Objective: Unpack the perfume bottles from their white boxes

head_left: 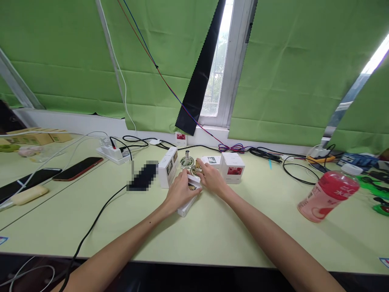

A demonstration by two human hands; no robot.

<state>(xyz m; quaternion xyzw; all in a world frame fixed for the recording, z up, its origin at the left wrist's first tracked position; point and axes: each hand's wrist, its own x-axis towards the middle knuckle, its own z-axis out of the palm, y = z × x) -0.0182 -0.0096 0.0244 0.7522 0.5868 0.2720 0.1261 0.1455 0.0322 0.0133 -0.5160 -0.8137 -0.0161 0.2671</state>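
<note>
My left hand point(180, 190) grips an open white box point(186, 209) that lies tilted on the table, its fingers near the open end. Something gold-brown shows inside that end, too small to name. Just beyond, my right hand point(212, 177) has its fingers closed on a small glass bottle point(196, 169) with a gold-coloured top. Another round glass bottle point(187, 161) with a silver neck stands behind it, apart from both hands. White picture boxes flank the hands: one upright box point(167, 168) at left, a cube-shaped box point(232, 168) and a flatter box point(212, 161) at right.
A pink drink bottle point(330, 192) stands at right. Phones point(78, 168) and a power strip point(113, 153) are at left, with a black cable point(101, 213) crossing the table. A small box point(181, 139) and coiled wires point(235, 148) lie along the wall.
</note>
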